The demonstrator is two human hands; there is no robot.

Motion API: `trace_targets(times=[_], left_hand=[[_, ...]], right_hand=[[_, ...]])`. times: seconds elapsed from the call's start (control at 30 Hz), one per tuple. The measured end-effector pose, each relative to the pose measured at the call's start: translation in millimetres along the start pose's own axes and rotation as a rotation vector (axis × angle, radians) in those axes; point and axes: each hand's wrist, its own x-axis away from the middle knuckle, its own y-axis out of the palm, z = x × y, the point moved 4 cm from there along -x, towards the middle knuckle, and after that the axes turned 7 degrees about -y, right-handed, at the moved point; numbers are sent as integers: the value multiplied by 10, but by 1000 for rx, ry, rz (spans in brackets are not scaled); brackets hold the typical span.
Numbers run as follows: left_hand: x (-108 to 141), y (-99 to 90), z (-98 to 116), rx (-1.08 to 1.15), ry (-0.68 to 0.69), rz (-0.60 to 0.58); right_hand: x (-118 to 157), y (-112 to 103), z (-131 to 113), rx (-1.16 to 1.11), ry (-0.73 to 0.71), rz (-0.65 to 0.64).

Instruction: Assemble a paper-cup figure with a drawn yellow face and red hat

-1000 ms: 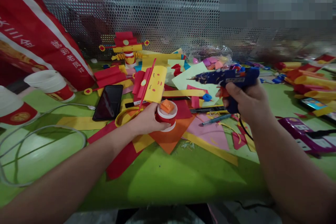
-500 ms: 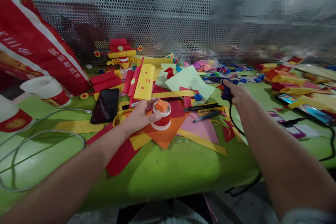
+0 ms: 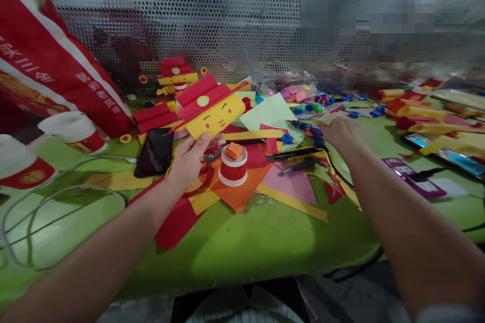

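Observation:
Between the thumb and fingers of my left hand (image 3: pixel 191 159) is a yellow paper face with a red paper hat (image 3: pixel 214 106), lifted and tilted. Just to its right a red-and-white paper cup (image 3: pixel 233 169) stands upside down, a folded orange paper piece (image 3: pixel 234 151) on its top. Scissors (image 3: pixel 214 155) with red handles lie partly under my left hand. At the right my right hand (image 3: pixel 338 133) is at the back end of a dark blue glue gun (image 3: pixel 312 131), which lies low over the table with its cord trailing. Blurred fingers hide whether it is gripped.
A smartphone (image 3: pixel 154 152), white cable (image 3: pixel 76 189) and paper cups (image 3: pixel 74 131) are at the left. Another paper figure (image 3: pixel 177 73) stands behind. Coloured paper sheets (image 3: pixel 269 111), a utility knife (image 3: pixel 297 153) and a pen (image 3: pixel 299 167) cover the middle. A purple device (image 3: pixel 413 176) lies right.
My left hand has left the cup and picked up the paper face with the hat, which is now turned and tilted. The glue gun has moved left and down beside my right hand.

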Motion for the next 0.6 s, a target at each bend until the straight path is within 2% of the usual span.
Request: trace_targets(times=[0.07,0.1,0.13,0.23,0.3,0.43,0.6], left_hand=[[-5,-12,9,-5,23,-6],[-9,-20,15,-11,40,-5],[-10,-29,22,-19,58,1],[1,-28,42,-53,82,1],[25,8,54,-74,67,-40],[89,103,75,-103,15,-147],[103,138,59,-156,-8,-225]], right_hand=[[90,38,-288,166,31,93],[160,112,-470,191,20,88],[243,236,-659,117,-3,8],[548,684,-1187,-186,-108,-337],[710,912,-1386,-314,-120,-447],[815,1196,-1423,-464,-30,-498],[808,1310,-1374,-625,-2,-522]])
